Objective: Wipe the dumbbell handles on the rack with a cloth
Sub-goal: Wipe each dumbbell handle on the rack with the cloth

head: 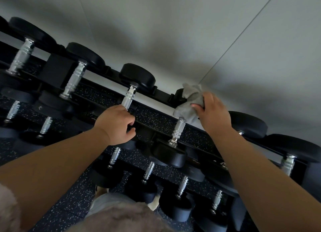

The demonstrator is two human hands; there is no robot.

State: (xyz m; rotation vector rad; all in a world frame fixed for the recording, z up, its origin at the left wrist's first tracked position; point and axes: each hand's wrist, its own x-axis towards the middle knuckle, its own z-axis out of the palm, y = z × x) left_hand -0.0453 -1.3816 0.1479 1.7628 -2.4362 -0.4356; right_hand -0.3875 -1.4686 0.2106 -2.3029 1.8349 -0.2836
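A black rack [161, 94] carries black dumbbells with silver knurled handles on several tiers. My right hand [212, 110] grips a bunched grey cloth [191, 101], and the cloth lies over the upper end of one top-tier handle [178, 129]. The far head of that dumbbell is mostly hidden behind the cloth. My left hand [116, 124] curls round the lower part of the neighbouring handle [129, 97] to the left, covering its near end.
More dumbbells fill the top tier to the left [74, 79] and right [288, 164], with smaller ones on the lower tiers [149, 169]. A plain grey wall [173, 32] stands behind the rack. Speckled black rubber flooring [69, 202] lies below, with my feet near the rack's base.
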